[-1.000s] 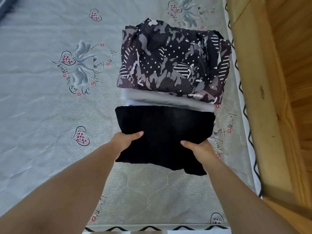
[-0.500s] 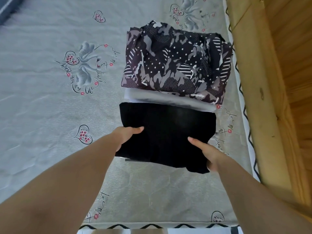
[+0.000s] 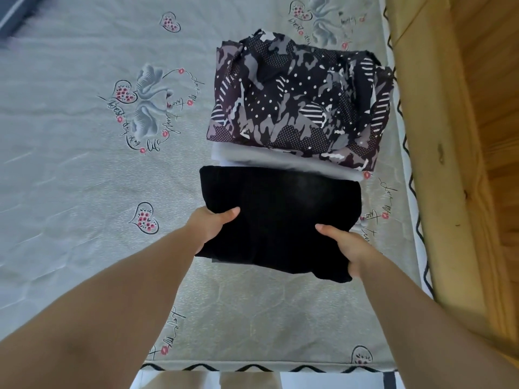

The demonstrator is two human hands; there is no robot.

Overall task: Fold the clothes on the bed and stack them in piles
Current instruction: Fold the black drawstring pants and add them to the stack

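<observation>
Left hand: the left hand grips the near-left edge of the folded black garment; the thumb lies on top, and the fingers curl underneath, out of sight.
Right hand: the right hand grips the near-right edge of the same garment, thumb on top, fingers hidden below the cloth.
Folded black garment: spans between both hands, held flat above the bed; its far edge meets the pile beyond the hands.
Pile: a patterned camouflage garment lies on top, beyond both hands; a folded grey garment shows beneath it, just past the black garment's far edge.
Wooden bed frame: runs along the side outboard of the right hand.
</observation>
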